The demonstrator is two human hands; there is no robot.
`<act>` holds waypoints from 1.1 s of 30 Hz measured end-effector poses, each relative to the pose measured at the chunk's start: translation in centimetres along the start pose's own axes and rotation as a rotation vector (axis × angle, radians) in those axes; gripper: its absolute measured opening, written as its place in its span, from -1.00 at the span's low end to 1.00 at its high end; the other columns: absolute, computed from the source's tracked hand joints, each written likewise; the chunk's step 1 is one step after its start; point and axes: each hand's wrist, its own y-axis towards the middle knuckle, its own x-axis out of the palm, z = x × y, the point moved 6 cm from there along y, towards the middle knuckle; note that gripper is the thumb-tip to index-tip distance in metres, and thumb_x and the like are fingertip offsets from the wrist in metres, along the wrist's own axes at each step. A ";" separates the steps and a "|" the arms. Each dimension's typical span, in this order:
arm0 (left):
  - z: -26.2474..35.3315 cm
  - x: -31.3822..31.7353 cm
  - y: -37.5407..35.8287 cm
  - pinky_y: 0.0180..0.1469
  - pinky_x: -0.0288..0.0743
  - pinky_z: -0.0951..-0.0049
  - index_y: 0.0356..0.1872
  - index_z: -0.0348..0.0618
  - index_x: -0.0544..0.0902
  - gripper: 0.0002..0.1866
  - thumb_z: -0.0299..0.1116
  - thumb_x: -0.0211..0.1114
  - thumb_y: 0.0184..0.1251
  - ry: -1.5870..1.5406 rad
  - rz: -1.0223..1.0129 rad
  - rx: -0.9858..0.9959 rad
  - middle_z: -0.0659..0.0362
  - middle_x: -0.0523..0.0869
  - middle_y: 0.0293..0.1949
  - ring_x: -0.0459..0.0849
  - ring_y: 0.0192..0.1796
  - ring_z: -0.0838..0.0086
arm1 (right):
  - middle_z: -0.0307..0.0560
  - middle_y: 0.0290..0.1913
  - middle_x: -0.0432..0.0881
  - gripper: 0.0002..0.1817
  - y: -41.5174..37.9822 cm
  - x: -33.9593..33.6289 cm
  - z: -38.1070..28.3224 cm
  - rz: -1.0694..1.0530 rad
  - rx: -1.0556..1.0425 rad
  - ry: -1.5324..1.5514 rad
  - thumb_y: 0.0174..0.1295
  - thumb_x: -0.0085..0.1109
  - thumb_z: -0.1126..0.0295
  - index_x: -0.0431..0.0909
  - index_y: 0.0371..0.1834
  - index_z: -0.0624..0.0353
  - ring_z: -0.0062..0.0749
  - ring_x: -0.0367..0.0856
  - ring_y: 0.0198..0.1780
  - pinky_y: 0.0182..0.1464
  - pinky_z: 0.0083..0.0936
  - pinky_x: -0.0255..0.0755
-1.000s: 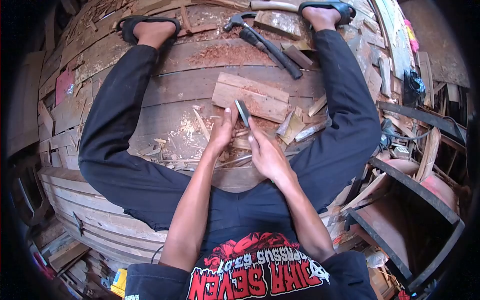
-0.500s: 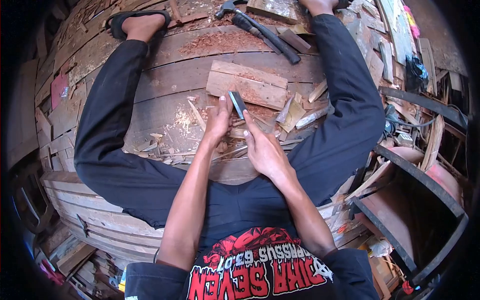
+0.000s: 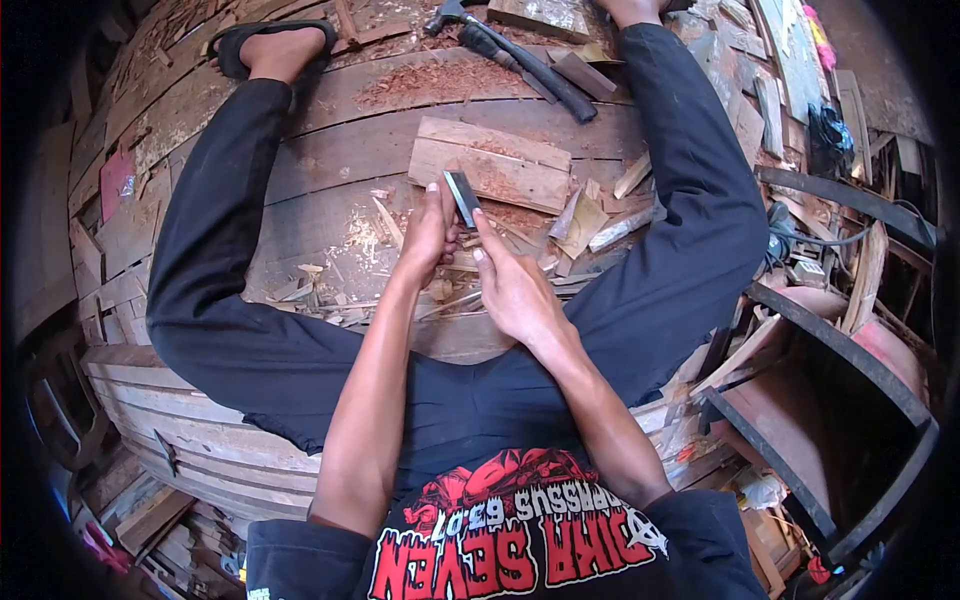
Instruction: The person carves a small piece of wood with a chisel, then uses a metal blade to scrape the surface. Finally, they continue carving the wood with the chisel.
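Observation:
A dark flat bar with a bright long edge [image 3: 463,200], perhaps a blade, slants upward in front of me. My right hand [image 3: 518,290] is closed on its lower end, index finger stretched along it. Against the bar's left side is my left hand [image 3: 428,235], thumb pointing up and fingers curled. What those left fingers hold is hidden. Just beyond both hands lies a pale wooden block [image 3: 490,165] with shavings on it.
A hammer [image 3: 530,65] lies ahead among reddish shavings [image 3: 430,83]. Folded sandpaper-like scraps [image 3: 580,225] and wood chips [image 3: 370,235] are scattered between my legs. A dark curved metal frame [image 3: 840,350] stands at the right, beside wood offcuts.
Both hands and the bar have shifted slightly up and to the left. The grip looks the same, and the block and hammer stay in place.

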 end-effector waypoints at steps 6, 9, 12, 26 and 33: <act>-1.5 0.6 -0.5 -0.62 0.18 0.47 -0.39 -0.10 0.47 -0.29 0.31 -0.34 0.67 -0.203 -0.049 -0.064 0.31 0.40 -0.62 0.31 -0.66 0.57 | 0.48 -0.47 0.61 -0.41 -0.2 0.4 0.3 -0.018 -0.031 0.022 0.58 -0.07 0.27 0.18 0.65 -0.01 0.44 0.69 -0.27 -0.10 0.14 0.48; -1.0 0.5 -0.4 -0.65 0.23 0.46 -0.46 -0.09 0.47 -0.29 0.24 -0.36 0.71 -0.148 -0.011 0.007 0.27 0.45 -0.63 0.39 -0.68 0.53 | 0.47 -0.47 0.61 -0.40 -0.4 0.3 0.2 0.030 -0.129 -0.005 0.57 -0.05 0.27 0.18 0.65 -0.02 0.43 0.70 -0.27 -0.12 0.15 0.47; -1.2 0.2 -0.1 -0.66 0.28 0.43 -0.52 -0.10 0.45 -0.29 0.17 -0.40 0.72 -0.093 0.038 0.010 0.25 0.44 -0.65 0.41 -0.68 0.50 | 0.45 -0.44 0.65 -0.40 -0.9 -0.5 -1.1 -0.054 -0.028 -0.109 0.56 -0.05 0.25 0.19 0.65 -0.02 0.42 0.71 -0.24 -0.06 0.16 0.52; -1.0 0.3 0.3 -0.65 0.24 0.44 -0.42 -0.07 0.50 -0.33 0.16 -0.40 0.71 -0.074 0.109 -0.051 0.32 0.42 -0.65 0.34 -0.67 0.57 | 0.50 -0.40 0.65 -0.40 -1.0 1.6 -2.3 0.023 0.033 -0.260 0.54 -0.03 0.30 0.21 0.63 0.02 0.45 0.70 -0.24 -0.06 0.18 0.53; -0.8 0.5 0.2 -0.55 0.33 0.43 -0.32 -0.11 0.55 -0.37 0.12 -0.36 0.70 -0.054 0.142 -0.032 0.27 0.53 -0.57 0.44 -0.59 0.56 | 0.50 -0.32 0.68 -0.41 0.2 2.1 -0.7 0.047 -0.015 -0.023 0.55 -0.04 0.29 0.20 0.64 -0.01 0.45 0.70 -0.16 0.00 0.15 0.54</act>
